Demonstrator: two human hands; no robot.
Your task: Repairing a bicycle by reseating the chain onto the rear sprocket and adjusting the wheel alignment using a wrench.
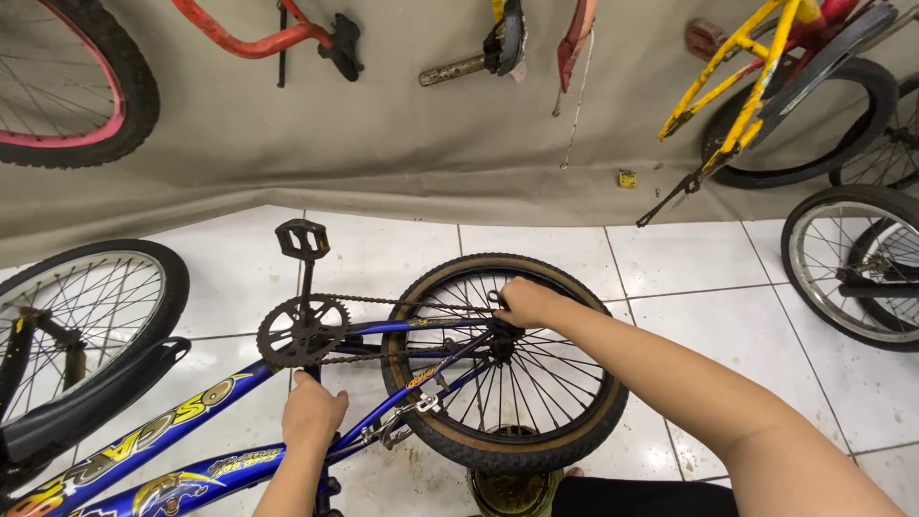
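Note:
A blue bicycle [182, 450] stands upside down on the tiled floor in front of me. My left hand [311, 414] grips its frame just below the chainring [302, 330] and crank, with a black pedal [302, 239] pointing up. My right hand [525, 303] is closed around something small at the rear wheel's hub, where the chain [402, 303] meets the sprocket; what it holds is hidden by the fingers. The rear wheel [504, 362] has a black tyre with a brown sidewall.
Another small wheel [91, 316] and a black saddle [91, 393] are at the left. Two wheels [852, 268] lean at the right. A yellow frame [737, 77], a red frame [254, 38] and a pink-rimmed wheel [67, 86] lie on a grey tarp [402, 144]. A round tin [512, 493] sits below.

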